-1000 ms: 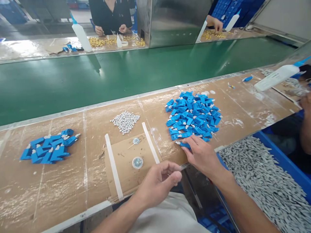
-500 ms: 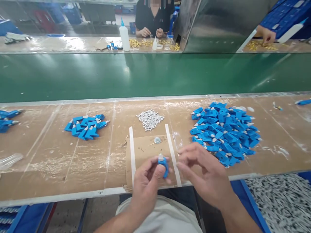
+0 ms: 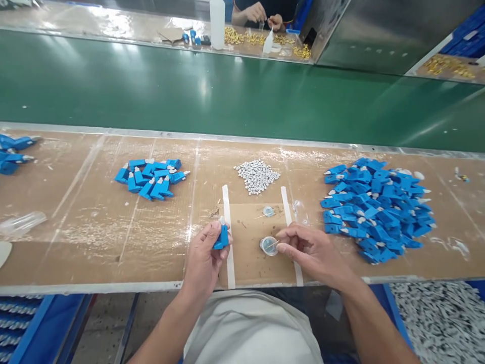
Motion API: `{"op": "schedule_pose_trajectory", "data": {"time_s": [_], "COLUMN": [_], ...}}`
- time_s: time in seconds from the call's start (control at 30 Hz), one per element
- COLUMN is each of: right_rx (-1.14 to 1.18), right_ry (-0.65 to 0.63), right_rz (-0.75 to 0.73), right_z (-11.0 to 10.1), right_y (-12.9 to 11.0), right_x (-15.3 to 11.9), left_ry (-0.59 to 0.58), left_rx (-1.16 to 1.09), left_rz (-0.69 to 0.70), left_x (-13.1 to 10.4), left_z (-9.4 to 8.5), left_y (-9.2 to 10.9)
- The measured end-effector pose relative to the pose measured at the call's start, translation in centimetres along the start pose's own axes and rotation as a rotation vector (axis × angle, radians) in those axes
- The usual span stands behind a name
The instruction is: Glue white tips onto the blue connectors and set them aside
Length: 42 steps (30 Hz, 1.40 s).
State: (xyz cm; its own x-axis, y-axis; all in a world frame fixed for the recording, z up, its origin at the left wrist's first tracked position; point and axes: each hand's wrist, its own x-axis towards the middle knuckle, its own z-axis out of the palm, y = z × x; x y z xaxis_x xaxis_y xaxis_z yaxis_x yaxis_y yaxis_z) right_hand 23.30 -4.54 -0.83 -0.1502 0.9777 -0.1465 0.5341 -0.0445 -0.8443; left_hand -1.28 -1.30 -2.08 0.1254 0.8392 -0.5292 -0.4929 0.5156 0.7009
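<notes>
My left hand is closed around a small blue plastic piece with a whitish tip pointing up, left of the cardboard sheet. My right hand pinches a thin toothpick-like stick. The stick's other end lies over a small round clear dish on the cardboard. Farther back on the same sheet sits another small dish with a second stick beside it. Beyond the cardboard is a heap of little grey-white pieces.
Blue pieces lie in a large pile to the right and a smaller one to the left. White tape strips flank the cardboard. Past the table runs a green belt, with a co-worker's hands beyond. A bin of grey parts stands below right.
My left hand has moved left with the blue piece, uncovering the nearer dish. My right hand now has a stick at that dish. The view has tilted down.
</notes>
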Motion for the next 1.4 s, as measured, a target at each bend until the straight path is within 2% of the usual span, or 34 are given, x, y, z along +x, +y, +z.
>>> {"op": "schedule_pose_trajectory", "data": {"time_s": [0.07, 0.17, 0.4, 0.53, 0.7, 0.8, 0.9, 1.0, 1.1, 1.23, 1.4], "right_rx": [0.038, -0.047, -0.189, -0.187, -0.124, -0.075, 0.062, 0.226, 0.300, 0.288, 0.244], "right_ry": [0.047, 0.092, 0.050, 0.008, 0.001, 0.077, 0.232, 0.381, 0.461, 0.518, 0.480], "right_rz": [-0.009, -0.070, -0.260, -0.266, -0.201, -0.136, -0.099, -0.112, -0.177, -0.329, -0.422], "right_z": [0.9, 1.3, 1.4, 1.6, 1.1, 0.6, 0.2, 0.1, 0.3, 1.0, 1.7], "right_y": [0.4, 0.1, -1.1, -1.2, -1.1, -0.8, -0.6, -1.3, -2.8, -4.8, -5.6], "right_x": [-0.1, 0.0, 0.1, 0.0, -0.4, -0.6, -0.6, -0.8, -1.0, -1.0, -0.6], "left_ry": [-0.018, -0.026, -0.059, -0.094, -0.136, -0.156, -0.209, -0.285, -0.354, -0.408, -0.457], "left_rx": [0.010, 0.037, 0.030, -0.014, -0.010, 0.006, 0.025, 0.023, 0.007, -0.028, -0.041], "left_rz": [-0.004, -0.008, 0.013, 0.055, 0.028, 0.016, -0.011, -0.079, -0.135, -0.157, -0.158], "left_x": [0.1, 0.0, -0.2, -0.5, -1.1, -1.1, -1.2, -1.4, -1.8, -2.0, -1.8], "left_z": [0.0, -0.1, -0.2, -0.3, -0.1, 0.3, 1.0, 1.9, 2.7, 3.3, 3.5], "left_y": [0.0, 0.0, -0.2, -0.2, -0.1, -0.3, -0.8, -1.3, -1.5, -1.6, -1.7]}}
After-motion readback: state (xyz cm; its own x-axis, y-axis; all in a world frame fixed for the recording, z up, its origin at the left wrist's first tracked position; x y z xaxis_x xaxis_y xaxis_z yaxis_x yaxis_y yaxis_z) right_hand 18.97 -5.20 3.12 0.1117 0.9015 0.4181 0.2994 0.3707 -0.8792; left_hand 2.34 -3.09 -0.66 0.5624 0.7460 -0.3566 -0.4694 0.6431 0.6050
